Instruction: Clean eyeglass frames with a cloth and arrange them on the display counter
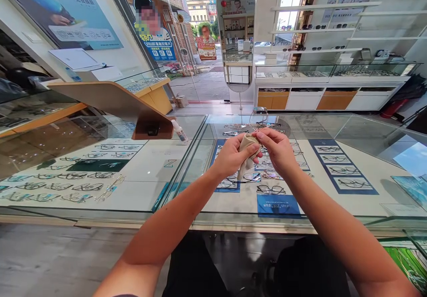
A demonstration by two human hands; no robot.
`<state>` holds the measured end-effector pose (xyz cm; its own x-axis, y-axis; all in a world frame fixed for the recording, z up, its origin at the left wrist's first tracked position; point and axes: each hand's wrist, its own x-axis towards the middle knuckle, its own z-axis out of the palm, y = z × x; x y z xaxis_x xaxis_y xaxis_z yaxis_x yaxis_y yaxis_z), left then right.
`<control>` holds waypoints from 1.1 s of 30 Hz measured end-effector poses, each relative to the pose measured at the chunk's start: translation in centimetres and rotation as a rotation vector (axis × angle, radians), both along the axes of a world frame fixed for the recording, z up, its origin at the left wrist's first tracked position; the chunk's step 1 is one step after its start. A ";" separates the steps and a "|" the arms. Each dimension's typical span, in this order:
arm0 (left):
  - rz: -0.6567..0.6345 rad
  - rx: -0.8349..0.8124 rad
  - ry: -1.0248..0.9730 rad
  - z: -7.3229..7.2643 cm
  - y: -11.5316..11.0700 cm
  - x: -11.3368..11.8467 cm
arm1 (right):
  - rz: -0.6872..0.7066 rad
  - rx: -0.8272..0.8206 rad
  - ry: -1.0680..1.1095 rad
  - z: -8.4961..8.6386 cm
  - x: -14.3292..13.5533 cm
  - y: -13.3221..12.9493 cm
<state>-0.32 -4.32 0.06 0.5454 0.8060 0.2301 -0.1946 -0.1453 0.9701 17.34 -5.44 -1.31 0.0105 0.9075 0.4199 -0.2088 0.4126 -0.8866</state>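
Observation:
Both hands meet over the glass display counter (227, 219). Wrapped in my left hand (235, 157) is a beige cloth (248, 142), its loose end hanging below the fingers. My right hand (275, 148) is closed at the cloth's upper edge, thumb and fingertips pinched together; what they grip is too small to make out. Just beyond the fingers, several eyeglasses (263, 118) rest on the counter top. Below the hands, black-framed eyeglasses (271, 189) lie inside the case, near a blue card (278, 205).
To the left, a brown tilted stand (116, 103) rises from the counter beside a small white spray bottle (180, 131). Rows of eyeglasses (88, 186) lie under the glass there. An oval mirror (237, 34) stands beyond the counter. More frames sit on a blue strip (343, 166) at right.

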 end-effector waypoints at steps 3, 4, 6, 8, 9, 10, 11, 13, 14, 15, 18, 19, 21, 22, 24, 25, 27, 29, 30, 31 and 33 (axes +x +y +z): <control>0.039 -0.015 -0.045 0.0 -0.2 0.3 | 0.007 -0.002 -0.015 0.2 -0.2 -0.2; 0.060 -0.018 -0.058 0.0 -0.3 0.4 | 0.015 0.000 -0.012 0.2 -0.2 -0.3; 0.096 -0.023 -0.073 0.1 -0.4 0.5 | 0.031 0.013 0.004 0.4 -0.3 -0.4; 0.080 -0.029 -0.062 0.2 -0.3 0.5 | 0.040 0.022 0.013 0.4 -0.2 -0.5; 0.051 -0.028 -0.053 0.2 -0.2 0.4 | 0.036 0.019 0.012 0.4 -0.2 -0.5; 0.014 -0.025 -0.043 0.3 -0.1 0.2 | 0.028 0.009 0.009 0.4 -0.1 -0.4; -0.027 -0.018 -0.035 0.3 0.1 0.1 | 0.019 -0.007 0.005 0.3 0.0 -0.4; -0.098 0.001 -0.019 0.3 0.6 -0.4 | 0.000 -0.044 0.005 0.2 0.1 -0.2; -0.126 0.010 -0.009 0.4 0.8 -0.6 | -0.006 -0.059 0.006 0.2 0.2 -0.2; -0.147 0.018 0.004 0.4 0.9 -0.8 | -0.012 -0.068 0.007 0.2 0.2 -0.1; -0.175 0.039 0.036 0.5 1.1 -1.2 | -0.028 -0.079 0.001 0.3 0.3 0.0; -0.174 0.041 0.043 0.6 1.0 -1.2 | -0.027 -0.083 -0.002 0.3 0.4 0.0; -0.162 0.031 0.053 0.6 0.8 -1.1 | -0.020 -0.095 -0.006 0.2 0.5 0.1; -0.150 0.022 0.056 0.6 0.6 -1.0 | -0.016 -0.096 -0.006 0.1 0.5 0.2; -0.112 0.006 0.064 0.5 0.5 -0.7 | -0.007 -0.081 0.007 -0.1 0.5 0.3; -0.089 0.001 0.066 0.5 0.4 -0.6 | -0.003 -0.068 0.014 -0.2 0.4 0.4; -0.045 -0.010 0.057 0.3 0.4 -0.3 | 0.010 -0.046 0.011 -0.5 0.3 0.5; -0.008 -0.013 0.021 0.2 0.4 0.0 | 0.019 -0.030 -0.013 -0.6 0.0 0.4; 0.007 -0.009 -0.001 0.1 0.4 0.0 | 0.023 -0.021 -0.026 -0.6 -0.1 0.4; 0.020 -0.001 -0.019 0.0 0.4 0.1 | 0.030 -0.013 -0.032 -0.5 -0.2 0.3; 0.046 0.018 -0.039 -0.1 0.4 0.2 | 0.046 -0.003 -0.029 -0.5 -0.3 0.1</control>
<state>-0.13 -3.95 -0.02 0.4982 0.8256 0.2650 -0.2252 -0.1719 0.9590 17.06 -5.32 -1.78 -0.0436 0.9079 0.4168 -0.2014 0.4007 -0.8938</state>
